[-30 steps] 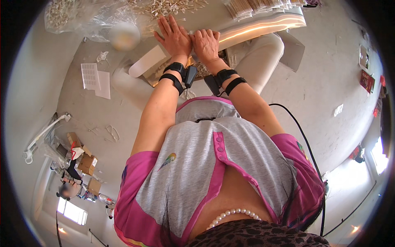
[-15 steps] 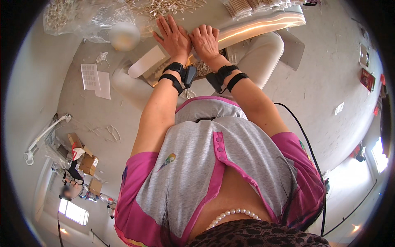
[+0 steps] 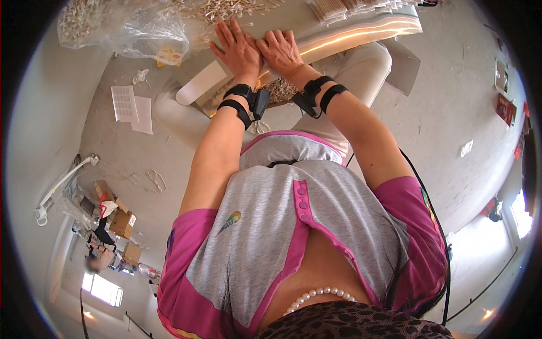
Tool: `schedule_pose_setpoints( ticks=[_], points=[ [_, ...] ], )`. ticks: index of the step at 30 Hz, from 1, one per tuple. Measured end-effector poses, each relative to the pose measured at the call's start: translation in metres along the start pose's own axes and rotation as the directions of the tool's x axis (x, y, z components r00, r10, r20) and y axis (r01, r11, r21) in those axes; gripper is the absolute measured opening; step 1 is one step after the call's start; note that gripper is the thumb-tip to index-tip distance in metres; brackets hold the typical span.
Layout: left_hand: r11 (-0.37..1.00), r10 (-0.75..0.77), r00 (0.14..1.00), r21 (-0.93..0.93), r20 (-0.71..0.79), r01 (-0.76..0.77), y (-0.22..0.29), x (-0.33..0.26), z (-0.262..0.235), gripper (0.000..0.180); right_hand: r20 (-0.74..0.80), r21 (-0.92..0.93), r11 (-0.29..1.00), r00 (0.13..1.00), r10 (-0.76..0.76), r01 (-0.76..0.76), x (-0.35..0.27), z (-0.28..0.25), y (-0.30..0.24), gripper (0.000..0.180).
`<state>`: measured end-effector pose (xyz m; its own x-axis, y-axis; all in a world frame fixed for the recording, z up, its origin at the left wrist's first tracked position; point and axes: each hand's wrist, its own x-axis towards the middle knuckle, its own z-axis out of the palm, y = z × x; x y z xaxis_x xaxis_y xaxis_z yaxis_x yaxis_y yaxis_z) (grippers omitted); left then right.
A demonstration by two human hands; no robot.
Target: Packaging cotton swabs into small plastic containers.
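Observation:
My left hand (image 3: 239, 53) lies on the worktable (image 3: 270, 17), its fingers stretched out and slightly apart, near loose sticks that look like cotton swabs (image 3: 226, 9). Touching its thumb side is my right hand (image 3: 280, 52), with bent fingers whose tips point down out of sight. Whatever those fingers may hold is hidden. A clear plastic bag (image 3: 155, 34) of the same swabs sits left of my left hand. To the right of my right hand, several neat bundles of swabs (image 3: 333, 11) lie on the table.
The table's shiny front edge (image 3: 361, 37) curves across above my lap. Under it an open box (image 3: 280, 90) of swabs shows between my forearms. A yellow printed packet (image 3: 171, 55) is below the bag. Paper sheets (image 3: 124, 104) lie on the floor; a black cable (image 3: 432, 212) runs along my right side.
My right hand has turned and its fingers have shifted slightly left, while its elbow has swung outward. My left hand has barely moved. The yellow packet by the bag now shows clearly.

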<state>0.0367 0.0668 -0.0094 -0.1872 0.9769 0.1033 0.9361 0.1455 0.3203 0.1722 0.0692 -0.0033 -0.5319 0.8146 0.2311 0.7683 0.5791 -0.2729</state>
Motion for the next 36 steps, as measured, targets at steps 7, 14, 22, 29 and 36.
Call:
schedule_pose_setpoints(
  ticks=[7, 14, 22, 29, 36],
  points=[
    [1.0, 0.023, 0.999, -0.012, -0.044, -0.024, -0.003, 0.0, 0.006, 0.057, -0.033, -0.035, 0.999, 0.999, -0.013, 0.012, 0.004, 0.006, -0.004, 0.027],
    [0.999, 0.027, 0.997, 0.046, -0.076, -0.023, -0.002, 0.0, 0.008, 0.056, -0.069, 0.097, 0.991, 0.992, 0.103, -0.096, 0.0, 0.012, 0.001, 0.029],
    [0.999, 0.028, 0.995, 0.022, -0.092, -0.026, -0.002, 0.0, 0.004, 0.057, -0.145, 0.191, 0.907, 0.904, 0.403, -0.374, -0.01, 0.008, -0.009, 0.03],
    [0.999, 0.034, 0.998, 0.012, -0.06, -0.034, 0.0, 0.002, 0.004, 0.057, -0.041, 0.147, 0.923, 0.93, 0.365, -0.355, -0.011, 0.017, -0.009, 0.05],
    [0.998, 0.014, 0.996, 0.059, -0.085, -0.009, -0.003, -0.001, 0.006, 0.053, 0.092, -0.052, 0.962, 0.958, 0.27, -0.266, -0.004, 0.006, -0.014, 0.063]
  ],
)
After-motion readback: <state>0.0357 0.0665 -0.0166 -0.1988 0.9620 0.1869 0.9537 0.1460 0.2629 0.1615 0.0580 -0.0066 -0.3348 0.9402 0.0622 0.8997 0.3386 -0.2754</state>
